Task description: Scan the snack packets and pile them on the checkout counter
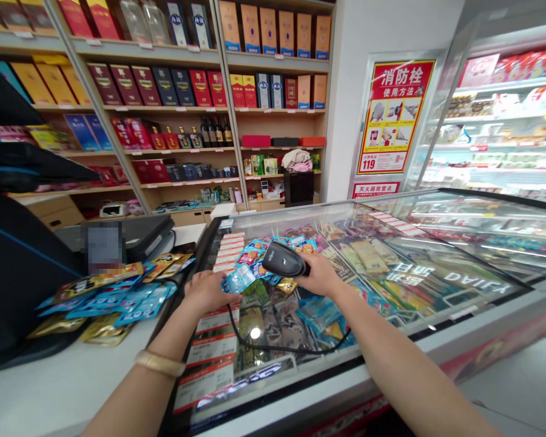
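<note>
My right hand [318, 274] is closed round a black barcode scanner [284, 259], its head aimed left and down. The scanner's black cable [273, 346] loops down across the freezer lid. My left hand [207, 291] pinches a small light-blue sachet [239, 280] right in front of the scanner. A gold bracelet [159, 363] sits on my left wrist. More blue and gold sachets [266, 250] lie piled on the glass just behind both hands.
A glass-topped chest freezer [459, 306] full of packets spreads to the right. Blue and gold sachets [113, 297] cover the white counter on the left beside a black till [13, 267]. Shelves of boxed goods [173, 85] line the back wall.
</note>
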Available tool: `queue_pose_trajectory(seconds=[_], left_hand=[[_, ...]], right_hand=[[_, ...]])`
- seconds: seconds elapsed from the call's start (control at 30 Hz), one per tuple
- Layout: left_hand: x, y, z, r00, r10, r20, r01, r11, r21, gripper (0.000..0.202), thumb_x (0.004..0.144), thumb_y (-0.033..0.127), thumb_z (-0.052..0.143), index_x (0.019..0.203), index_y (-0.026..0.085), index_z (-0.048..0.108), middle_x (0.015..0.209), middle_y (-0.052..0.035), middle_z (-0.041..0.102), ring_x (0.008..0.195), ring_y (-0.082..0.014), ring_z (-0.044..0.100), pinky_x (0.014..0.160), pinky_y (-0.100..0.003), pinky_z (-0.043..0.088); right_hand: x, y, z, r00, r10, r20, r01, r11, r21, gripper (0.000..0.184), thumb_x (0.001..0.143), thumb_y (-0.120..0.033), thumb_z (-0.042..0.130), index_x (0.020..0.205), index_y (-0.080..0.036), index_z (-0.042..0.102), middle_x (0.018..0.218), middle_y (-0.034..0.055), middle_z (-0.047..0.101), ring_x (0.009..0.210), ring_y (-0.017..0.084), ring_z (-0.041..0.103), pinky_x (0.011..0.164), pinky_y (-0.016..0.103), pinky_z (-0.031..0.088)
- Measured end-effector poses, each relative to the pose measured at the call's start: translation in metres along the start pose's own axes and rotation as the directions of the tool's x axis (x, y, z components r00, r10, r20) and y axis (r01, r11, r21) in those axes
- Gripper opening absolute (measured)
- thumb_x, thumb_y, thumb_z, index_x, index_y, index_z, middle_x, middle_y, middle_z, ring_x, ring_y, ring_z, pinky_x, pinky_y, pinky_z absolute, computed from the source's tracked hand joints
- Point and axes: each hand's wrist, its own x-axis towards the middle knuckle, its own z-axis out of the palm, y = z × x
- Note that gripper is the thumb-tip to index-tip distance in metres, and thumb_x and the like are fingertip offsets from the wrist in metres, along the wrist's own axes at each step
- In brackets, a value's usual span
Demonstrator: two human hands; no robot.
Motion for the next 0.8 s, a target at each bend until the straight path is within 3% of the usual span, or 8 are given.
queue_pose_trajectory(seconds=[0.17,0.33,0.47,0.63,0.8], left_hand=[[-0.001,-0.003,0.005,0.998,0.006,-0.058,-0.015,0.986,-0.169,0.074,0.057,0.05,0.072,0.123,0.021,0.056,0.112,-0.0143,0.067,0.105,-0.034,0.062,0.085,-0.042,0.048],[0.002,-0.014,0.014,0.98,0.041,-0.195,-0.134,0.86,-0.492,0.068,0.063,0.041,0.067,0.125,0.019,0.049,0.086,-0.0032,0.067,0.074,-0.0213,0.063,0.071,-0.032,0.05],[0.002,-0.019,0.013,0.942,0.043,-0.332,-0.253,0.743,-0.62,0.063,0.072,0.036,0.057,0.132,0.02,0.048,0.1,-0.0046,0.069,0.082,-0.0199,0.065,0.079,-0.032,0.052],[-0.002,-0.02,0.007,0.882,-0.061,-0.468,-0.255,0.773,-0.581,0.063,0.079,0.035,0.048,0.141,0.021,0.045,0.128,-0.0094,0.062,0.113,-0.0244,0.061,0.097,-0.035,0.048],[-0.005,-0.015,0.005,0.892,-0.08,-0.445,-0.21,0.798,-0.564,0.067,0.078,0.035,0.051,0.142,0.019,0.044,0.117,-0.01,0.067,0.095,-0.0251,0.066,0.086,-0.038,0.052]], right_hand=[[0.0,-0.002,0.001,1.0,-0.001,0.002,0.001,1.0,0.025,0.02,0.07,-0.026,0.066,0.089,-0.02,0.068,0.083,0.0054,0.072,0.076,0.021,0.066,0.068,0.027,0.044],[-0.001,-0.003,0.0,1.0,-0.006,0.017,0.005,0.999,0.038,0.019,0.071,-0.027,0.066,0.089,-0.019,0.067,0.083,0.0057,0.072,0.077,0.021,0.066,0.069,0.027,0.045],[0.0,-0.005,-0.003,0.999,-0.01,0.032,0.009,0.999,0.042,0.02,0.072,-0.027,0.066,0.09,-0.02,0.067,0.086,0.006,0.073,0.08,0.022,0.067,0.071,0.027,0.046],[-0.001,-0.008,-0.004,0.995,-0.051,0.089,0.051,0.999,0.004,0.013,0.072,-0.025,0.066,0.084,-0.021,0.064,0.082,0.0041,0.071,0.078,0.02,0.066,0.067,0.025,0.044],[-0.001,-0.009,-0.002,0.993,-0.065,0.101,0.068,0.997,-0.021,0.013,0.073,-0.027,0.066,0.083,-0.021,0.064,0.078,0.0032,0.07,0.074,0.019,0.065,0.065,0.024,0.041]])
